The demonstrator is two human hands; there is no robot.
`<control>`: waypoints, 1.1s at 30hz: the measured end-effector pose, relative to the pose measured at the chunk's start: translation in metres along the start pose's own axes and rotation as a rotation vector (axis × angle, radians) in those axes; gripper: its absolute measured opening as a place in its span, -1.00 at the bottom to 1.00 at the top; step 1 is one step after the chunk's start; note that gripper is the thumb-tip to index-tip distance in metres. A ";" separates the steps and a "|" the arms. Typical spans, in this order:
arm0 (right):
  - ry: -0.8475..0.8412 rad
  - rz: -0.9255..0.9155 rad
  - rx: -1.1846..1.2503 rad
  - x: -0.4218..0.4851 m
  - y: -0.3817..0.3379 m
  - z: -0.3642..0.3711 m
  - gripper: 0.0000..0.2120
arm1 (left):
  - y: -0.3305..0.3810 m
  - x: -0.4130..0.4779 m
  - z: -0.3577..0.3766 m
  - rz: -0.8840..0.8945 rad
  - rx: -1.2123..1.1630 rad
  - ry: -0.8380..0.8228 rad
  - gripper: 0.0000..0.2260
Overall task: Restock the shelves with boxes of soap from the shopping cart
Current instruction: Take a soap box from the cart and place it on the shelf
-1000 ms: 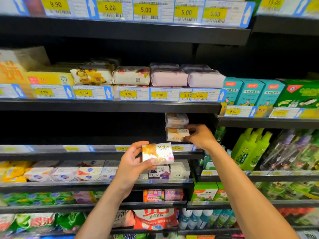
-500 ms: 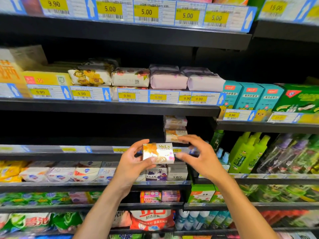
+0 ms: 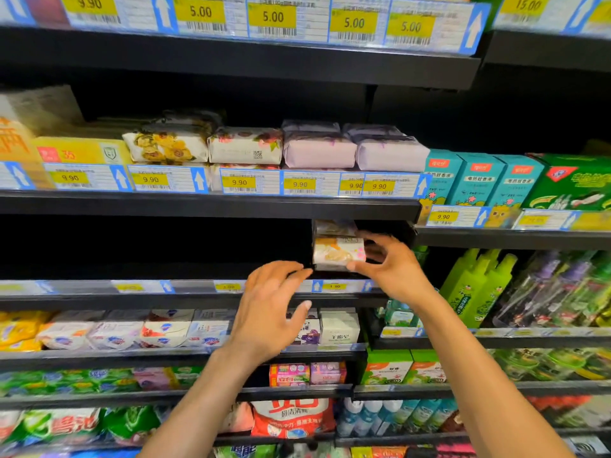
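The right hand pinches the right end of a small white cardboard soap box with orange and pink print, thumb below, fingers curled over the top. The box sits in a stack at the right end of the dark metal shelf, just beneath another pale box. The left hand hovers before the shelf edge, fingers loosely spread, holding nothing.

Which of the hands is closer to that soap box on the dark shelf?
Right. The right hand pinches the soap box from its right side; the left hand hangs open below and left of it, not touching.
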State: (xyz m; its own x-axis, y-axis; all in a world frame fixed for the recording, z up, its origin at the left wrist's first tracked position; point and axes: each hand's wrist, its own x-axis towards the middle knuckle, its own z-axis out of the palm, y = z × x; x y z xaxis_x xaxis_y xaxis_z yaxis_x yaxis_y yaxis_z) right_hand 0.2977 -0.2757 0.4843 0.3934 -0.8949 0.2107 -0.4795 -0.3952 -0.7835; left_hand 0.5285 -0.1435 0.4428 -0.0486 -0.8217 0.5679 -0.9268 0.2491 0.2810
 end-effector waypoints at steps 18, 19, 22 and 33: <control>-0.067 0.099 -0.147 0.040 0.024 0.005 -0.24 | -0.006 -0.008 0.014 0.103 0.193 -0.193 -0.38; -0.062 0.095 -0.137 0.036 0.019 0.005 -0.29 | -0.006 -0.008 0.014 0.102 0.193 -0.198 -0.38; -0.011 0.096 -0.127 0.021 0.009 0.004 -0.33 | -0.004 -0.010 0.010 0.087 0.193 -0.224 -0.36; 0.172 0.072 -0.514 -0.143 0.044 -0.021 -0.40 | 0.043 -0.043 0.022 0.250 -0.031 -0.312 -0.48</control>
State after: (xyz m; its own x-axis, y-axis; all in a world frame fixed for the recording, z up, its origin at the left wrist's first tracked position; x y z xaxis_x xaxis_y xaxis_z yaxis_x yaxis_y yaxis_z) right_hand 0.2042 -0.1695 0.4318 0.2320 -0.9273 0.2937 -0.8392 -0.3435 -0.4217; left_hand 0.4824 -0.1084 0.4133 -0.3869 -0.8486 0.3609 -0.8604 0.4730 0.1899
